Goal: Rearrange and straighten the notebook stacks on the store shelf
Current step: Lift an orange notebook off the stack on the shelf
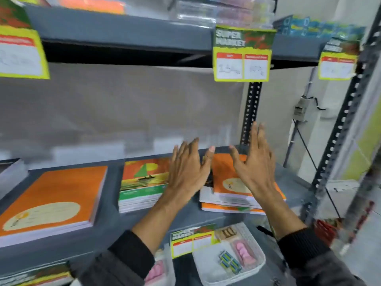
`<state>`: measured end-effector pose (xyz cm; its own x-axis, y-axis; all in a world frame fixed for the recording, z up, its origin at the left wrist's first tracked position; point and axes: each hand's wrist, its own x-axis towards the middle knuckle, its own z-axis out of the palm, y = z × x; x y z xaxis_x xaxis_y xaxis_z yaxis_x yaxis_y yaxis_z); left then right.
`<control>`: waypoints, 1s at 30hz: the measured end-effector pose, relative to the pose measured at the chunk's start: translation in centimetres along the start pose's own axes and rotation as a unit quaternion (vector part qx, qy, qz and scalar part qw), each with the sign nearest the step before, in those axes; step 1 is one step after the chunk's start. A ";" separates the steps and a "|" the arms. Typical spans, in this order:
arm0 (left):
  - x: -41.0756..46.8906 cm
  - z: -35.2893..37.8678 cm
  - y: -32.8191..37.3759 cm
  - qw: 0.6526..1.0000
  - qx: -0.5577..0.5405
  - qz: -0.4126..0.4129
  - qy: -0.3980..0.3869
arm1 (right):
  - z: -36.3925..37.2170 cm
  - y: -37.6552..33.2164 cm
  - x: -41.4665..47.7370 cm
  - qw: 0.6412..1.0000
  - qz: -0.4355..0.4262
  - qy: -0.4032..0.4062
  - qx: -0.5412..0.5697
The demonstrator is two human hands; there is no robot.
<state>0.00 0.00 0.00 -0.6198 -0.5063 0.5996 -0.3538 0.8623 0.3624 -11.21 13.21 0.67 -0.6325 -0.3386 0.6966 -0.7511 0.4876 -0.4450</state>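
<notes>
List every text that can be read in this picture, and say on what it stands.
"SUPER MARKET": header of the middle price tag on the upper shelf.
Its handwritten prices: too blurred to read.
"MARKET": lower tag, partly legible.
Left tag and right tag: blurred.
Notebook covers: no legible text.

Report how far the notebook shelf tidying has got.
Done: the orange stack and the sailboat-cover stack look squared. In hand: the left hand and right hand are open above the right stack, gripping nothing. Left: that stack's notebooks lie skewed and need aligning.
</notes>
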 end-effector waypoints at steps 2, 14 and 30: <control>-0.4 2.2 1.6 0.996 -0.004 -0.012 -0.092 | -0.4 2.8 -0.3 0.995 0.078 -0.054 -0.032; -1.8 5.6 5.2 0.950 -0.284 -0.118 -0.054 | 1.0 10.2 -2.5 0.946 0.213 -0.140 0.203; -6.9 -13.0 -9.1 0.803 -0.565 -0.032 0.187 | 2.9 -12.0 -6.4 0.818 0.051 -0.024 0.572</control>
<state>16.60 -4.51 1.85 -0.2972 -0.6992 0.6502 0.6159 0.3800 0.6902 1.26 7.18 -0.05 -0.6892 -0.3872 0.6125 -0.3618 -0.5485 -0.7538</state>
